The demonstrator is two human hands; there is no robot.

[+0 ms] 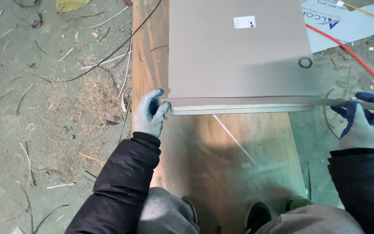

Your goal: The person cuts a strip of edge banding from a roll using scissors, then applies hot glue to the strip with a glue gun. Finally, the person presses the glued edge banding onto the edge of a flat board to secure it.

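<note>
The grey panel (239, 52) lies on the wooden board (221, 151). The gloved left hand (150, 113) grips its near-left corner; the gloved right hand (363, 119) pinches a thin edge strip (325, 101) at its near-right corner.

Both gloved hands, left (150, 113) and right (362, 119), reach forward (fingers curled, gripping).

Both hands gloved: pale grey knit with blue coated palm and fingers. Left hand (150, 113) at 9 o'clock, right hand (364, 121) at 3 o'clock. Black padded jacket sleeves with ribbed cuffs. Grey trousers at 6 o'clock. Dark shoes with grey rims beside them.
</note>
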